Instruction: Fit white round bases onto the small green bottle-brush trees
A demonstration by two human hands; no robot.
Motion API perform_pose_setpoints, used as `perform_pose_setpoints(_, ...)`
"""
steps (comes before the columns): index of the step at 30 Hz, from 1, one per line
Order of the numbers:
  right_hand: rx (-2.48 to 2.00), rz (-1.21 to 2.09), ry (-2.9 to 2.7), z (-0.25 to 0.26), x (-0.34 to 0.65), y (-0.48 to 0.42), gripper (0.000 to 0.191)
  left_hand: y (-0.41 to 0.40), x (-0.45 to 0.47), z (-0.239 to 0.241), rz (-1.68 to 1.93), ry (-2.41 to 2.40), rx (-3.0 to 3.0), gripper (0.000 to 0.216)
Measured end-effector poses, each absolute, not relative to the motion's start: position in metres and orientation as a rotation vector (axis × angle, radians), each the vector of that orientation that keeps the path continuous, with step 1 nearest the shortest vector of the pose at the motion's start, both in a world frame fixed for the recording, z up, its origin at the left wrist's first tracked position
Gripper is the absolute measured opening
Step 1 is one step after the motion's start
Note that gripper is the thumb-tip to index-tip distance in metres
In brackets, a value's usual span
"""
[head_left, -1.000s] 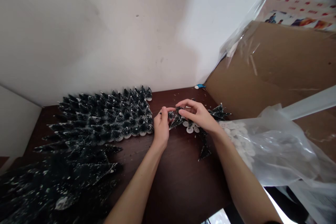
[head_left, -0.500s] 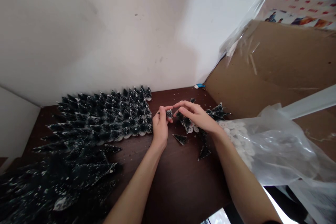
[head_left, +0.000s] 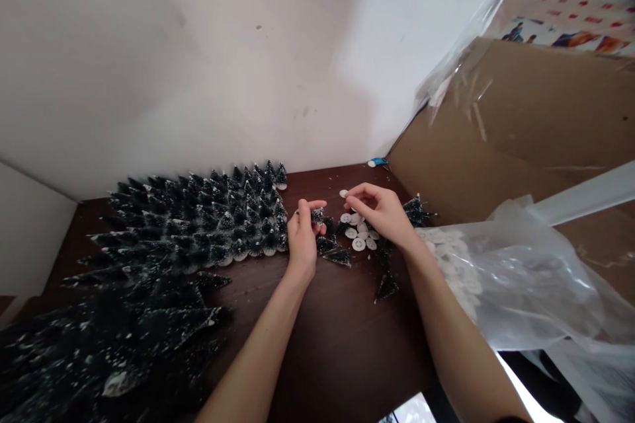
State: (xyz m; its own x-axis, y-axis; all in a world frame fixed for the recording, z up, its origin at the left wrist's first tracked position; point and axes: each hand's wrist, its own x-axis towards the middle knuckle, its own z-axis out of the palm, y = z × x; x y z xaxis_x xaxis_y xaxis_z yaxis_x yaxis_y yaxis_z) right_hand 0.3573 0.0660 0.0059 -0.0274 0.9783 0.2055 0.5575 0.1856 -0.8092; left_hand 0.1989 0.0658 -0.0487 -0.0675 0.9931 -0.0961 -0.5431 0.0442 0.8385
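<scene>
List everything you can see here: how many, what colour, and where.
Small trees in rows: many, dark green flecked white, left
Larger trees: too overlapped to count, dark green, near left
Loose trees: several, dark green, around the hands
Held tree: one, dark green, left hand
Loose discs: about ten, white, by right hand
Held disc: one, white, right fingertips
Plastic bag: one, clear, right, discs inside
Blue item: one, unclear, back corner
Table: one, dark brown, underneath
Wall: one, off-white, behind
Cardboard: one, brown, right
Printed sheet: one, mostly white, upper right
Left hand: one, bare, centre
Right hand: one, bare, beside it

Scuffed pale wall (head_left: 223,73) behind dark reddish-brown tabletop (head_left: 342,337)
</scene>
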Motion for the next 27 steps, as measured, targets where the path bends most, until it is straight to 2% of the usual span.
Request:
perform_pose_setpoints(3, -1.548, 0.453, -1.936, 0.004, 0.362, 0.067, 0.01, 0.066, 0.199, -0.048, 1.429, 0.873, 0.683, 0.049)
perform_pose_setpoints(6, -1.606, 0.358, -2.128, 0.001, 0.365, 0.068, 0.02, 0.066, 0.199, -0.049, 1.422, 0.872, 0.684, 0.05)
perform_pose_setpoints(17, -1.629, 0.434, -2.261, -0.006, 0.365, 0.07, 0.026, 0.065, 0.199, -0.046, 1.399, 0.916, 0.701, 0.049)
perform_pose_setpoints(27, -1.515, 0.357, -2.131, -0.003, 0.367, 0.07, 0.021, 0.065, 0.198, -0.044, 1.421, 0.856, 0.697, 0.041)
